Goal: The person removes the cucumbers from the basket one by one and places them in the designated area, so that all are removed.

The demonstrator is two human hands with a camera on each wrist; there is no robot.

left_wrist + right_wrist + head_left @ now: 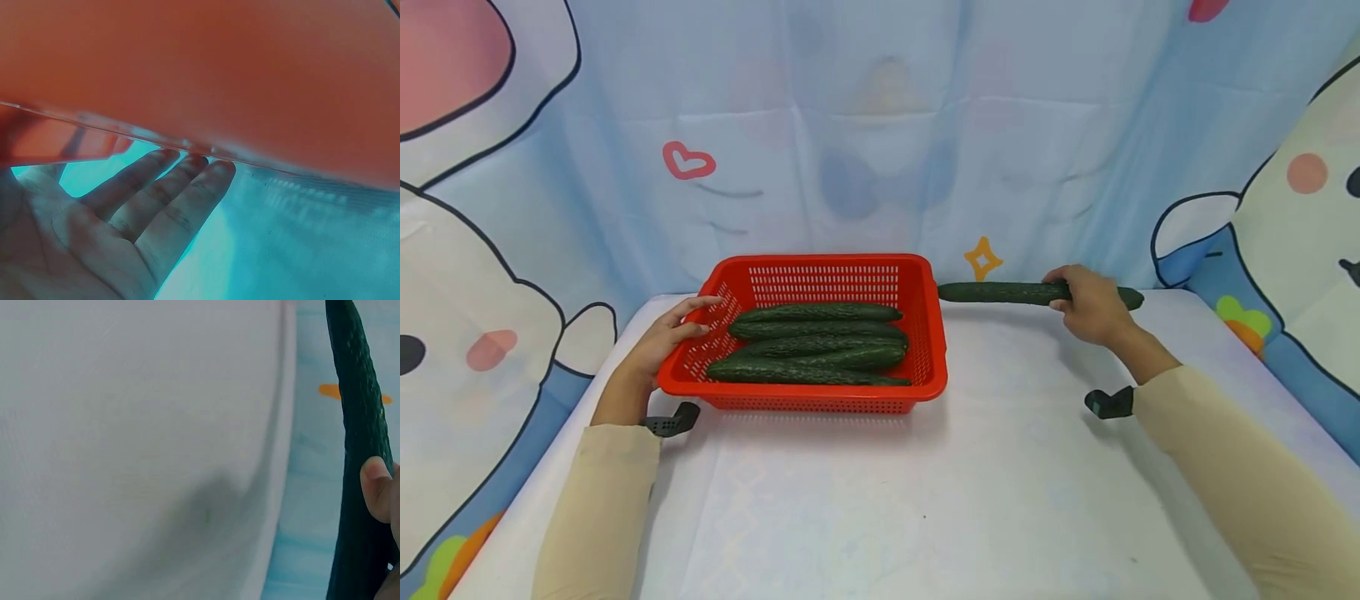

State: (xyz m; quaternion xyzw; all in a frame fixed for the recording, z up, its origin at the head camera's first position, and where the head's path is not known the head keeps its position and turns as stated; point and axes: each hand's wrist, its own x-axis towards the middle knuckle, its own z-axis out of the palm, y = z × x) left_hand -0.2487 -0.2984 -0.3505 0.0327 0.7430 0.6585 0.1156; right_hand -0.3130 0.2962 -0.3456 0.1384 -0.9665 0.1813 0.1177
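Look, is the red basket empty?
No, the red basket has several cucumbers lying in it, in the head view.

The right hand hides the middle of the cucumber; the left wrist view shows the red basket only as a blur.

One red basket, five cucumbers inside it, one cucumber outside, and two hands.

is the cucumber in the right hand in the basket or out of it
Out. The right hand holds the cucumber beside the red basket, past its right rim.
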